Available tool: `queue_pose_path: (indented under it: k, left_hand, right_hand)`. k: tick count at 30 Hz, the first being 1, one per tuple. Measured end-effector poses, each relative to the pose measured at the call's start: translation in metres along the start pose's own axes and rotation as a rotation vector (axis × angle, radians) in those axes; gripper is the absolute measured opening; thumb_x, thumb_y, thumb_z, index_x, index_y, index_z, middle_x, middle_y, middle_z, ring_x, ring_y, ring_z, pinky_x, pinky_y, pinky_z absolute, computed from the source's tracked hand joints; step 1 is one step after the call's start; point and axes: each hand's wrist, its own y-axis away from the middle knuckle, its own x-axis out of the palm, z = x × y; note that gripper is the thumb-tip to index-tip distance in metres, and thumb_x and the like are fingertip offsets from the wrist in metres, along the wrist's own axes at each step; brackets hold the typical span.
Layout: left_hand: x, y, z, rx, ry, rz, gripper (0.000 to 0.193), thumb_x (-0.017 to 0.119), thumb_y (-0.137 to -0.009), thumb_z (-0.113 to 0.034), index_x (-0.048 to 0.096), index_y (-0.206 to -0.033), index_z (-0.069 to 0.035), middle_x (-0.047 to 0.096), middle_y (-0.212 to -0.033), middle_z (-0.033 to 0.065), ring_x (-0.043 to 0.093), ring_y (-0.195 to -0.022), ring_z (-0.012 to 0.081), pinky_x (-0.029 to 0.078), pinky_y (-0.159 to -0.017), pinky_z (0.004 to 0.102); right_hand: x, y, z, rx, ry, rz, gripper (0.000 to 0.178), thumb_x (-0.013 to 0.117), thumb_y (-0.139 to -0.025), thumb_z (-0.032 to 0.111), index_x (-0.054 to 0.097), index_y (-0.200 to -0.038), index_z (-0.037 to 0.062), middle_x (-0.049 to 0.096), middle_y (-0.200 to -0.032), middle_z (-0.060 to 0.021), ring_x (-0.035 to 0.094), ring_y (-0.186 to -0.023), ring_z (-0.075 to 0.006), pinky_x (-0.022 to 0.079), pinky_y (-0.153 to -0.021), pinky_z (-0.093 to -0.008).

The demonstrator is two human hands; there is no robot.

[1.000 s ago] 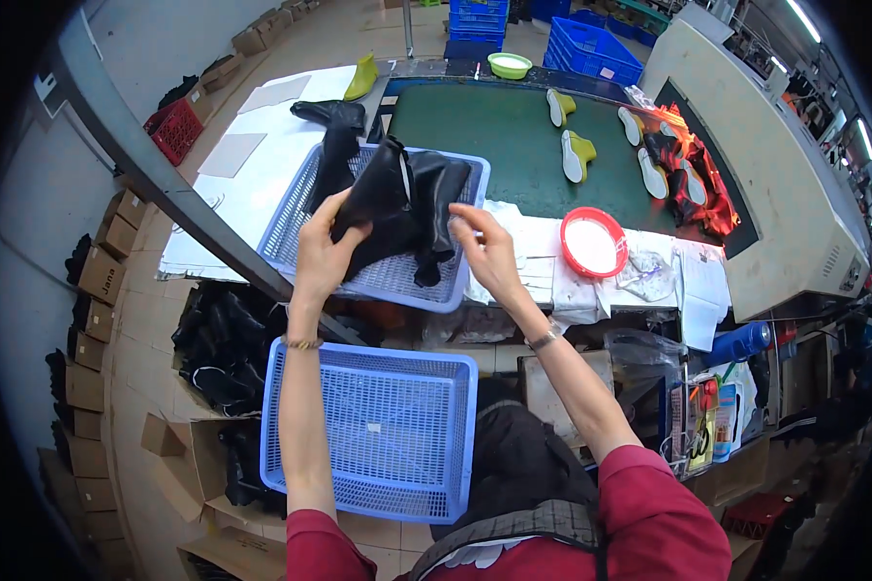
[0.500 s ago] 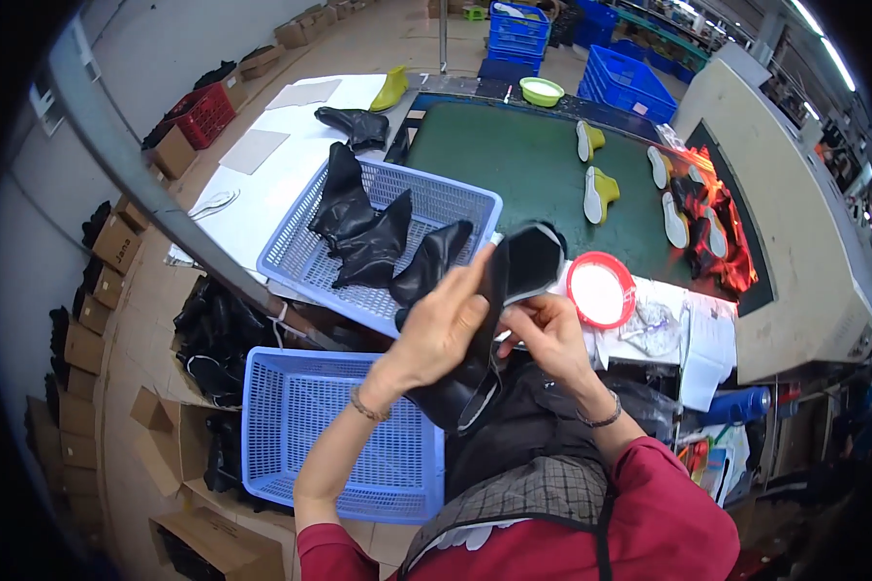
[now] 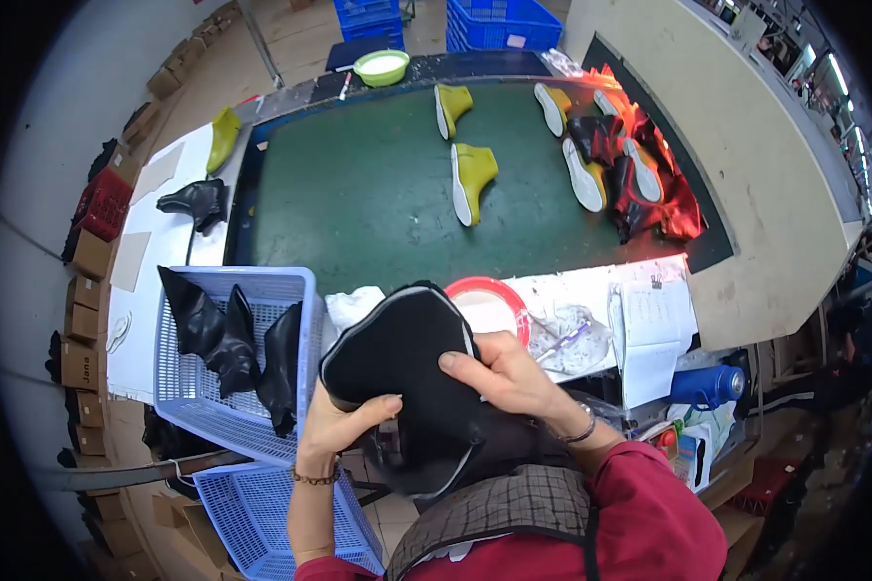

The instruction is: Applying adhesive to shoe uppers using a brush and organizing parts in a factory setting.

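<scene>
Between my two hands is a black boot upper [image 3: 395,351], its pale-edged opening spread wide so the dark lining shows. My left hand [image 3: 331,424] grips its left side, thumb laid over the lining. On the right edge my right hand [image 3: 515,380] has a hold, with the thumb pressed inside the opening. The lower part of the upper hangs over my lap and is partly blurred. Left of my hands, a light blue basket [image 3: 312,315] holds several black boot uppers [image 3: 225,339]. A red-rimmed bowl [image 3: 520,315] of whitish stuff stands just behind the held upper.
A green conveyor belt [image 3: 349,184] carries yellow-green shoes [image 3: 475,176] toward a red-lit machine opening [image 3: 683,184]. Another light blue basket [image 3: 262,518] sits low at left. A blue bottle [image 3: 709,384], papers [image 3: 647,334] and a light green bowl [image 3: 382,68] lie around the worktop.
My view has swung right. The boot upper has turned so its opening faces up toward me, and both hands now spread its edges; before, my right fingers pinched near its edge.
</scene>
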Motion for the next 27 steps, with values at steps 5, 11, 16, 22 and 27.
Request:
queue_pose_path:
  k: [5,11,16,22,27]
  left_hand:
    - [0.000,-0.004,0.034,-0.186,-0.264,-0.091,0.026,0.082,-0.079,0.001,0.070,-0.102,0.004,0.073,-0.087,0.0044,0.066,-0.076,0.0099,0.054,-0.067,0.0253]
    - [-0.008,0.003,0.099,-0.136,-0.345,-0.208,0.023,0.083,-0.080,-0.001,0.070,-0.099,0.005,0.074,-0.087,0.0056,0.067,-0.075,0.0110,0.055,-0.068,0.0259]
    - [-0.004,0.018,0.136,-0.142,-0.393,-0.268,0.019,0.083,-0.082,-0.006,0.071,-0.092,0.004,0.073,-0.079,0.0058,0.067,-0.071,0.0106,0.054,-0.067,0.0254]
    - [-0.004,0.026,0.153,-0.257,-0.244,-0.251,0.024,0.082,-0.082,-0.007,0.071,-0.099,0.005,0.074,-0.087,0.0069,0.067,-0.077,0.0110,0.055,-0.071,0.0253]
    - [-0.001,0.006,0.166,-0.354,-0.042,-0.144,0.038,0.083,-0.081,-0.006,0.067,-0.114,0.005,0.072,-0.103,0.0071,0.067,-0.087,0.0124,0.055,-0.078,0.0275]
  right_hand:
    - [-0.117,0.016,-0.095,-0.069,0.275,-0.428,0.022,0.062,-0.100,0.013,0.069,-0.111,-0.0052,0.075,-0.094,-0.0111,0.070,-0.081,-0.0151,0.056,-0.073,-0.0285]
    - [-0.169,0.053,-0.211,-0.131,0.982,-0.368,0.034,0.068,-0.083,-0.001,0.071,-0.117,0.0021,0.072,-0.109,-0.0156,0.064,-0.101,-0.0314,0.052,-0.087,-0.0367]
    - [-0.164,0.063,-0.233,-0.292,0.932,-0.554,0.031,0.058,-0.081,-0.010,0.072,-0.106,0.0023,0.070,-0.106,-0.0129,0.063,-0.097,-0.0318,0.050,-0.089,-0.0399]
    - [-0.195,0.080,-0.236,-0.261,1.110,-0.264,0.027,0.063,-0.077,-0.009,0.071,-0.099,0.0027,0.069,-0.104,-0.0105,0.059,-0.104,-0.0323,0.047,-0.094,-0.0401]
    - [-0.221,0.074,-0.237,-0.356,0.838,-0.540,0.023,0.068,-0.086,-0.003,0.071,-0.108,0.0008,0.069,-0.101,-0.0112,0.063,-0.089,-0.0312,0.051,-0.082,-0.0373]
